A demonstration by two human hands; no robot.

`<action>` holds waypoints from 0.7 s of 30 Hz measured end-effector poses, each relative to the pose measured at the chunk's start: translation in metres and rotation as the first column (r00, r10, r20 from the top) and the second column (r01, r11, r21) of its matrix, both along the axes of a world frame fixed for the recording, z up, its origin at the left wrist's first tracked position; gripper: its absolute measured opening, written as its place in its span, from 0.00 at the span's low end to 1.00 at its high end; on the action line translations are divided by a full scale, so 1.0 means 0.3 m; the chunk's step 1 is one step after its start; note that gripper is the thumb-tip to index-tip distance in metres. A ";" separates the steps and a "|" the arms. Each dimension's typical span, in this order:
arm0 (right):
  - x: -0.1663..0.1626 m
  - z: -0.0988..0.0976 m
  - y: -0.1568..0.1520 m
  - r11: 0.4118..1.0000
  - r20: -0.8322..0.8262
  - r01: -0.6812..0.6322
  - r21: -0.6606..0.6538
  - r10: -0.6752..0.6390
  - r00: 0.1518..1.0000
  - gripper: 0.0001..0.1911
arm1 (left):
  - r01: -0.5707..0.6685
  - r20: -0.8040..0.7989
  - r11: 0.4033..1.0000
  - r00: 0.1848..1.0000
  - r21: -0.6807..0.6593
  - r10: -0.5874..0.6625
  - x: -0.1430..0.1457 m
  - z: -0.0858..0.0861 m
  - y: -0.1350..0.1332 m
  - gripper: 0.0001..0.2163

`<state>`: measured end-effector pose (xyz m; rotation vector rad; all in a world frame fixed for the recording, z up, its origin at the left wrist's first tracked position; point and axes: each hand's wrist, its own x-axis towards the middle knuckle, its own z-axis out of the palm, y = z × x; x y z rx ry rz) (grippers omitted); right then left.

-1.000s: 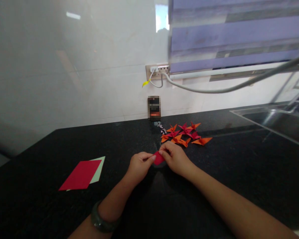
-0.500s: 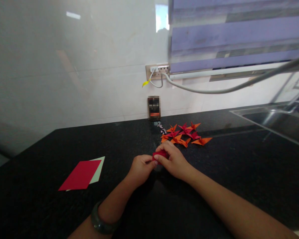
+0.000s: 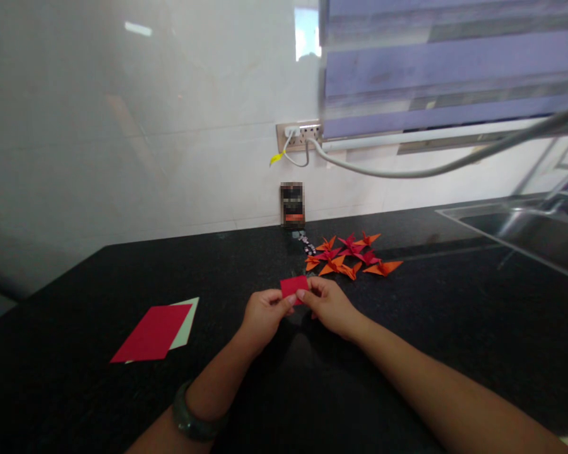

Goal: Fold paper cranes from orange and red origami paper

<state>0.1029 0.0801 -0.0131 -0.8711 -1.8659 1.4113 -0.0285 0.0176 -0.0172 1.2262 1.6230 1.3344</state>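
Note:
A small folded piece of red paper (image 3: 293, 285) is held up over the dark counter (image 3: 293, 391) between both hands. My left hand (image 3: 265, 315) pinches its lower left side, thumb on the near face. At its right side, my right hand (image 3: 329, 304) grips it between thumb and fingers; some of those fingers are hidden behind the paper. Just beyond the hands lie several folded paper cranes (image 3: 350, 253), orange and red. Farther left, a red sheet of paper (image 3: 154, 331) rests partly over a pale green sheet (image 3: 185, 328).
A phone-like dark object (image 3: 292, 205), its face pixelated, leans on the wall with a patterned strip (image 3: 307, 243) before it. Above it is a wall socket (image 3: 299, 135) with a white plug and a grey cable (image 3: 388, 171). A sink (image 3: 525, 236) is at the right.
The red paper has been turned so that more of its flat face shows. My right hand's fingers have drawn down from over its top. The cranes and loose sheets have stayed put.

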 end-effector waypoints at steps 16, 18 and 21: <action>0.002 -0.022 0.018 0.996 0.052 0.065 0.056 -0.068 0.996 0.08 | -0.101 0.013 0.994 0.995 0.034 0.101 -0.005 -0.010 0.002 0.12; 0.003 -0.024 0.019 0.995 0.067 0.070 0.070 -0.075 0.995 0.09 | -0.096 0.016 0.995 0.995 0.035 0.095 -0.003 -0.009 0.002 0.12; 0.005 -0.022 0.020 0.992 0.078 0.082 0.098 -0.090 0.993 0.10 | -0.093 0.016 0.995 0.996 0.037 0.093 -0.002 -0.005 0.001 0.12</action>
